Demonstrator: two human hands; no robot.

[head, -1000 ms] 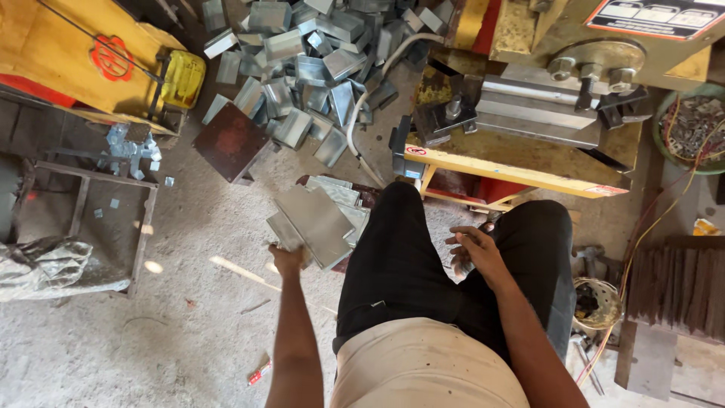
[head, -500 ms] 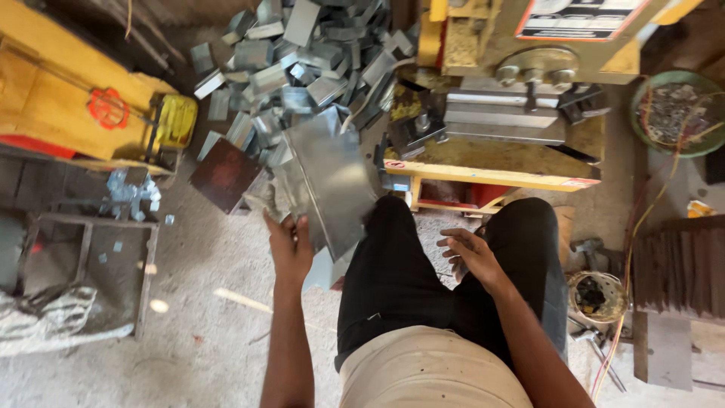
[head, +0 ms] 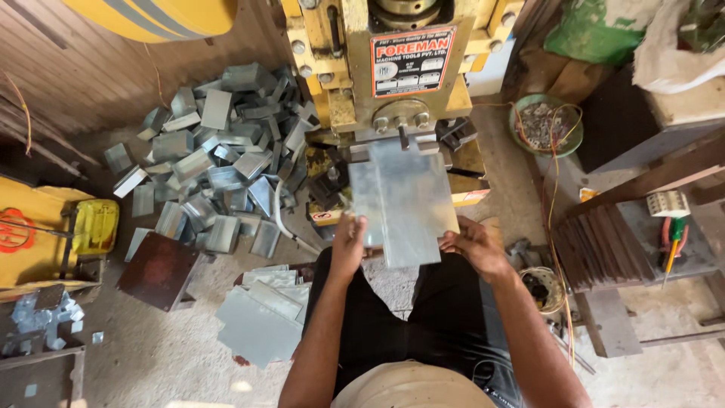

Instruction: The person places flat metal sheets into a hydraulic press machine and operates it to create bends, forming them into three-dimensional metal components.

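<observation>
I hold a flat grey metal sheet [head: 404,200] out in front of me with both hands. My left hand [head: 347,242] grips its near left edge and my right hand [head: 470,245] grips its near right edge. The sheet's far end lies under the head of a yellow press machine [head: 393,68], just below its tooling. My legs in dark trousers are below the sheet.
A stack of flat grey sheets [head: 257,317] lies on the floor at my left. A big heap of bent metal pieces [head: 215,166] lies further left. A green bowl of scrap [head: 545,125] and a wooden bench [head: 627,249] stand at the right.
My left hand lifted a sheet from the floor stack and swung it to the press. My right hand left my thigh and took its right edge. The view tilted up toward the machine.
</observation>
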